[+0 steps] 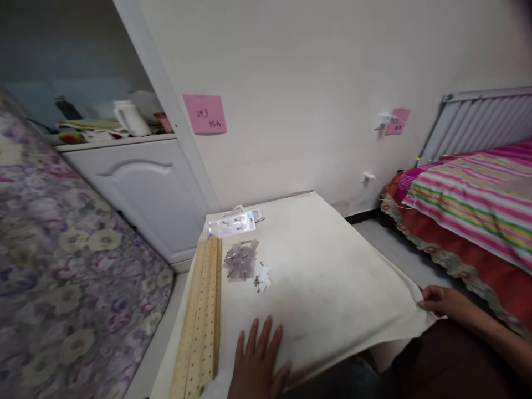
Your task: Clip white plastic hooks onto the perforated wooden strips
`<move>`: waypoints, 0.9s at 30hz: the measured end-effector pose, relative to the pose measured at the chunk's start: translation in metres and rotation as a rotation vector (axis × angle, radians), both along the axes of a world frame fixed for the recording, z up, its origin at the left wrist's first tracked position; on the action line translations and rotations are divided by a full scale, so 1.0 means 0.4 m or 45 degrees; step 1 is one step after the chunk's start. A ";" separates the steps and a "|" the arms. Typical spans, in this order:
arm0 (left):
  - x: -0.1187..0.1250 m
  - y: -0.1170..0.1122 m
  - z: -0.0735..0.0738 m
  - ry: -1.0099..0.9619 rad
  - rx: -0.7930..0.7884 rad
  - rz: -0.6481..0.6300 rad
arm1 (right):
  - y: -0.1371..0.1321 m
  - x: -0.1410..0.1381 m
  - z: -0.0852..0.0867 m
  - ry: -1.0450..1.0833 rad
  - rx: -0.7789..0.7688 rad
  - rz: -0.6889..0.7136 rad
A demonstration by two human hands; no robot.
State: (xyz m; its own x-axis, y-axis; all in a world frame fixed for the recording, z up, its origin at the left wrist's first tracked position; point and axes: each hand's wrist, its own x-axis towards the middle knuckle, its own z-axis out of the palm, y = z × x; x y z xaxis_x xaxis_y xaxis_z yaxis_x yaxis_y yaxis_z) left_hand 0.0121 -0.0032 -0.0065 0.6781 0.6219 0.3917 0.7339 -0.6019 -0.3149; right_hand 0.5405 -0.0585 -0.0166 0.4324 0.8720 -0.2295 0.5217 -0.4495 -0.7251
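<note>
My left hand (258, 363) lies flat with fingers spread on the cream tablecloth (316, 266), near the table's front edge. At the right front corner, my right hand (444, 303) pinches the cloth's edge between thumb and fingers. Left of my left hand lie long wooden strips with rows of holes (199, 321). Beyond it are a small white piece with dark metal bits (262, 278) and a greyish clear plastic bag (241, 260) with small metal pieces. Clear plastic packaging (231, 224) sits at the far left corner.
A floral curtain or cover (75, 288) hangs on the left, before a white cabinet (137, 183) with a white jug (132, 118) on its shelf. To the right stands a bed with a striped cover (477, 194). Pink notes (205, 114) are on the wall behind.
</note>
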 end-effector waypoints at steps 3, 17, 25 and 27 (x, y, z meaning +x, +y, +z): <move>0.002 0.004 -0.003 -0.005 -0.018 -0.002 | 0.004 -0.009 0.027 0.260 0.015 0.037; 0.003 0.022 -0.024 -0.016 -0.087 -0.012 | -0.019 0.019 0.076 0.526 -0.077 0.057; 0.007 0.023 -0.026 -0.006 -0.064 0.000 | -0.010 0.072 0.042 0.598 -0.164 0.123; 0.006 0.024 -0.025 -0.002 -0.062 -0.005 | -0.007 0.082 0.027 0.596 -0.163 0.116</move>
State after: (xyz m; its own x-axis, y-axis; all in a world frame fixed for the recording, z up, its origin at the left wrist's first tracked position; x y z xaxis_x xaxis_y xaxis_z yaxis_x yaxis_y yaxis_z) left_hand 0.0144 0.0065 -0.0166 0.6800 0.6377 0.3620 0.7320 -0.6192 -0.2843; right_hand 0.5731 -0.0613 -0.0060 0.1803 0.8538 -0.4884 0.1943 -0.5177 -0.8332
